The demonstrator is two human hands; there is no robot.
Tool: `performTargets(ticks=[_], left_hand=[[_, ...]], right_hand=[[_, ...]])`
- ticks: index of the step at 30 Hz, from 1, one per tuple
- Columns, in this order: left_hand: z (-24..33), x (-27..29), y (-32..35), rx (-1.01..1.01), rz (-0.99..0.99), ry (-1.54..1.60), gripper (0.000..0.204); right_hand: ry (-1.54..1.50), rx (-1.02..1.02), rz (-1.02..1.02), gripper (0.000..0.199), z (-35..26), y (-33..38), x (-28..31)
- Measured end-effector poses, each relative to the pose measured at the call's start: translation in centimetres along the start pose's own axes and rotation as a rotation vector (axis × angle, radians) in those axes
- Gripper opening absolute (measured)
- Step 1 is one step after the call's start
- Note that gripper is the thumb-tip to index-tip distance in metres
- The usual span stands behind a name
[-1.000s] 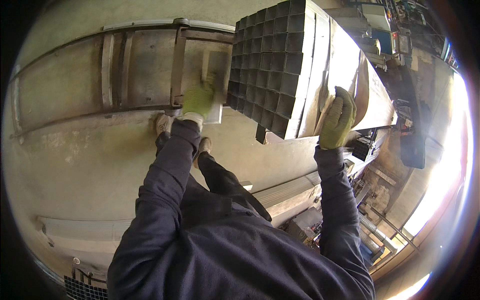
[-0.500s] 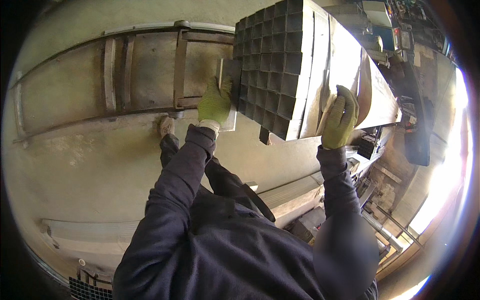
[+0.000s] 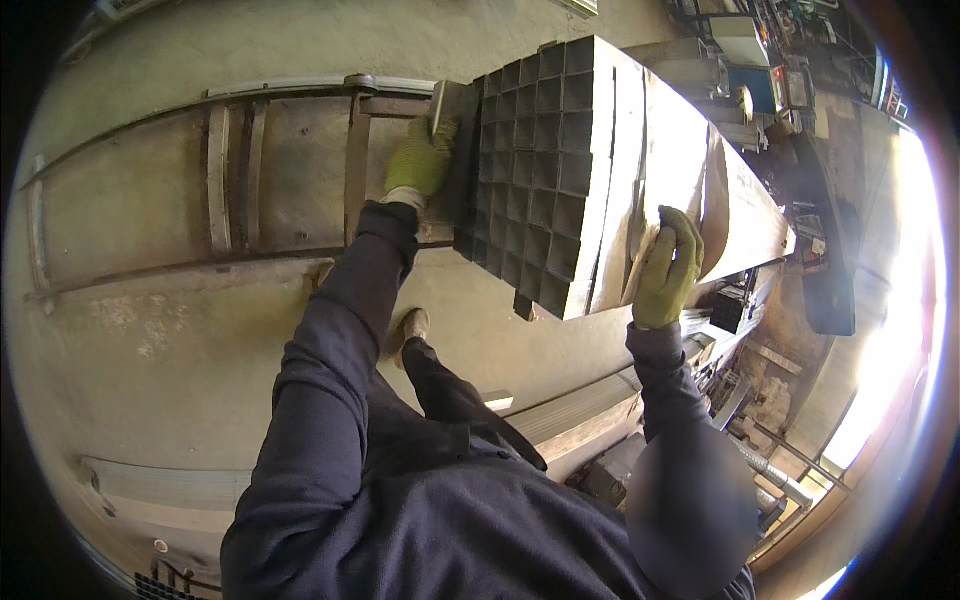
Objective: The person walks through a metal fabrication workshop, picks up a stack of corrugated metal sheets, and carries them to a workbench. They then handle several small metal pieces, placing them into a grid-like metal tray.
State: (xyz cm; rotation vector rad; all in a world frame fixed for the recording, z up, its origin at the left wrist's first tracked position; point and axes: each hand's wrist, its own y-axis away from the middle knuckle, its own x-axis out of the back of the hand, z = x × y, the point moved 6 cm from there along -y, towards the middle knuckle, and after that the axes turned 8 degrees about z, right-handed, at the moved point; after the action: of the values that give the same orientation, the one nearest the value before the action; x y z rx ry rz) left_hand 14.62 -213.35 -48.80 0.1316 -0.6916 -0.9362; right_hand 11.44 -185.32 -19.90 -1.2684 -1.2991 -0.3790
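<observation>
A big bundle of square steel tubes [image 3: 535, 180] lies lengthwise in front of me, its open ends forming a dark grid that faces me. My left hand [image 3: 420, 160], in a green glove, is curled around the bundle's left edge near its upper corner, beside a small pale metal piece [image 3: 447, 98]. My right hand [image 3: 668, 265], also in a green glove, lies flat with fingers spread on the bundle's bright side face. Dark blue sleeves cover both arms.
A rusty steel frame [image 3: 280, 170] lies on the concrete floor to the left. My boot [image 3: 412, 325] stands below the bundle. A long metal profile [image 3: 580, 410] runs beside my legs. Machines and clutter [image 3: 770, 70] fill the upper right, with more metal parts [image 3: 770, 470] at lower right.
My left hand has slid upward along the bundle's left edge toward its top corner. My right hand has stayed on the side face. The bundle now looks closer and larger.
</observation>
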Motion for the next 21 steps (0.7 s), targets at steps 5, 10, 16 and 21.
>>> performTargets(ticks=[5, 10, 16, 21], left_hand=[[-2.3, -0.5, -4.0, 0.084, 0.088, 0.404, 0.062], [-1.8, -3.1, -6.0, -0.259, 0.045, -0.052, 0.077], [-0.1, -1.9, -4.2, -0.062, -0.125, 0.059, 0.071], [2.5, 1.9, -3.4, -0.276, 0.034, -0.032, 0.071]], right_hand=[[-0.036, -0.025, 0.006, 0.029, -0.2, -0.1, 0.1], [-0.060, -0.058, -0.009, 0.030, 0.0, 0.2, 0.1], [-0.041, -0.059, -0.017, 0.031, 0.4, 0.2, 0.0], [0.004, -0.035, -0.013, 0.030, 0.4, 0.2, -0.2]])
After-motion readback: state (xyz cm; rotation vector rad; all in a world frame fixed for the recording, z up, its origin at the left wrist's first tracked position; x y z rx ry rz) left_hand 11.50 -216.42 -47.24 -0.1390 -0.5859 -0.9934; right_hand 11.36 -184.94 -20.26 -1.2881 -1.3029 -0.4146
